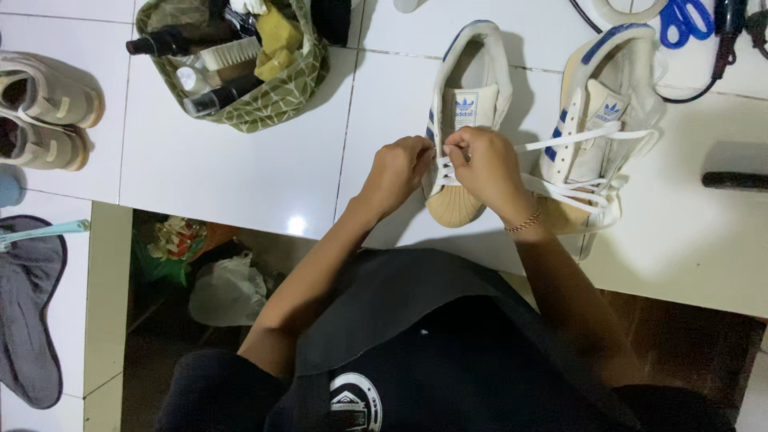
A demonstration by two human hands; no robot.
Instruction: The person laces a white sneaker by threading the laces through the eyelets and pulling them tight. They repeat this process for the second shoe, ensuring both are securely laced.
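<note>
Two white sneakers with blue stripes stand on a white tiled counter [240,168], toes toward me. My left hand [398,170] and my right hand [486,164] meet over the front of the left sneaker [468,92]. Both pinch its white lace [448,166] near the lowest eyelets. A thin bracelet circles my right wrist. The right sneaker [604,104] sits just beyond my right hand, with its lace [580,138] threaded and loose ends trailing across toward my right hand.
A green patterned pouch [264,100] holding bottles, a brush and sponges sits at the back left. Another pair of pale shoes [44,112] lies at the far left. Blue scissors [684,20] and a black cable [724,56] lie at the back right. A grey cloth [28,320] lies at lower left.
</note>
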